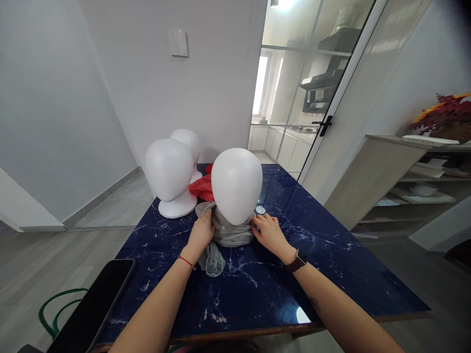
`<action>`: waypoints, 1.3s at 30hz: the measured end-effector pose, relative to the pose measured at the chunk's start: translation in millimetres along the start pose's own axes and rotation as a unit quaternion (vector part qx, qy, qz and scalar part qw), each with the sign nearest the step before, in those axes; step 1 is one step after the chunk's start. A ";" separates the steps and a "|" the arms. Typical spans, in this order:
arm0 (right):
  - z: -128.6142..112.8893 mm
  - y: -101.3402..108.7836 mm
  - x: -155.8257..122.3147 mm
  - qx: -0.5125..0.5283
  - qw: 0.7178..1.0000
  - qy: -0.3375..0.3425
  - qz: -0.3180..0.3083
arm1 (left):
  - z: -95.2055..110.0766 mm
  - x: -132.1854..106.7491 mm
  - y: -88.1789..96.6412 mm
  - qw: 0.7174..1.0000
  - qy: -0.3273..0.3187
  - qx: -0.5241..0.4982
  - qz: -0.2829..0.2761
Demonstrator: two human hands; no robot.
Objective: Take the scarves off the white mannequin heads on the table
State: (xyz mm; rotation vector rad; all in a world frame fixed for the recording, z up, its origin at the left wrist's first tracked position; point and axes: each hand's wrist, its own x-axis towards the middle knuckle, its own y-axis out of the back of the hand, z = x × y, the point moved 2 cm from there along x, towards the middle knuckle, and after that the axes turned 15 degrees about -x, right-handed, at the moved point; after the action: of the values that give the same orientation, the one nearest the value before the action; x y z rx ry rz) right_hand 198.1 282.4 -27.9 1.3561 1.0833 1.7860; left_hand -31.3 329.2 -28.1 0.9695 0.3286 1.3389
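A white foam mannequin head point(237, 184) stands upright on the blue marbled table in front of me. Wrapped around its neck is a thin grey scarf point(232, 235), with one loose end hanging onto the tabletop at the left. My left hand point(201, 231) is closed on the scarf at the left side of the neck, where a bunched part sticks up. On the other side, the fingers of my right hand point(269, 232) pinch the scarf's edge against the neck. The scarf's far side is hidden behind the head.
Two more foam heads point(169, 171) stand at the table's back left, beside a red cloth point(202, 188). A small round white object point(260, 210) lies behind my right hand. A black phone point(93, 304) is at the left front edge of the table point(331, 274). A glass door stands behind.
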 end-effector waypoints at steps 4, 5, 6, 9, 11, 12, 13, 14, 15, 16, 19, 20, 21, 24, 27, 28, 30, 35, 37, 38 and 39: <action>-3.2 4.7 -0.9 0.036 0.999 0.015 0.022 | 4.9 0.7 3.4 0.997 -0.017 -0.080 -0.011; -4.8 7.3 -1.1 0.048 0.998 0.024 0.037 | 7.4 0.1 5.1 0.996 -0.013 -0.089 -0.005; -6.8 10.0 -1.4 0.060 0.996 0.039 0.051 | 10.4 -0.6 6.8 0.996 -0.014 -0.093 0.003; -15.0 15.2 -2.1 0.078 0.990 0.101 0.067 | 19.9 -2.7 10.6 0.995 -0.065 -0.073 0.014; -20.5 15.0 -2.6 0.070 0.988 0.126 0.050 | 23.5 -3.5 11.0 0.993 -0.116 -0.037 0.003; -22.7 14.4 -2.8 0.062 0.989 0.129 0.040 | 24.0 -3.7 10.7 0.991 -0.136 -0.015 -0.005; -24.5 13.8 -3.0 0.053 0.989 0.131 0.029 | 23.8 -3.7 10.2 0.989 -0.149 0.007 -0.013; -26.1 13.6 -3.3 0.048 0.989 0.136 0.022 | 23.1 -3.5 9.7 0.987 -0.158 0.028 -0.018; -27.5 14.0 -3.8 0.047 0.988 0.146 0.018 | 22.2 -3.3 9.3 0.985 -0.163 0.046 -0.020; -28.4 15.0 -4.2 0.050 0.986 0.160 0.016 | 21.2 -3.0 9.0 0.984 -0.165 0.062 -0.017; -27.4 19.3 -5.1 0.073 0.976 0.202 0.009 | 19.3 -2.4 9.2 0.982 -0.164 0.089 0.007; -24.9 20.0 -4.8 0.077 0.976 0.202 0.008 | 18.8 -2.3 9.4 0.983 -0.161 0.089 0.015; -21.1 19.8 -4.1 0.074 0.979 0.189 0.008 | 18.4 -2.2 9.7 0.984 -0.156 0.088 0.022; -4.5 12.8 -0.6 0.038 0.994 0.103 0.004 | 16.7 -1.8 10.5 0.987 -0.133 0.081 0.037; 11.5 2.1 1.6 -0.001 1.000 0.008 -0.020 | 14.4 -1.1 11.9 0.990 -0.106 0.084 0.049; 14.2 0.2 1.8 -0.006 1.000 -0.007 -0.019 | 13.7 -0.9 12.3 0.990 -0.101 0.084 0.050; 13.9 0.3 1.5 0.004 1.000 -0.005 0.016 | 13.4 -1.1 12.8 0.990 -0.111 0.075 0.046; -9.1 8.9 -0.6 0.050 0.987 0.074 0.135 | 19.6 -4.4 11.2 0.982 -0.182 0.028 0.034; -18.3 8.8 -0.6 0.038 0.987 0.081 0.133 | 23.1 -5.8 9.8 0.981 -0.193 0.017 0.030; -21.6 8.2 -0.4 0.030 0.988 0.079 0.127 | 24.8 -6.4 8.9 0.980 -0.198 0.015 0.022; -24.0 7.6 -0.3 0.023 0.989 0.078 0.120 | 26.4 -6.9 8.0 0.979 -0.202 0.018 0.012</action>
State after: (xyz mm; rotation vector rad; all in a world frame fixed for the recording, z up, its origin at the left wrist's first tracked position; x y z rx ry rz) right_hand 175.0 273.2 -24.4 1.4455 1.0839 2.0830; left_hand -19.8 311.7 -8.8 1.2496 0.0300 1.1275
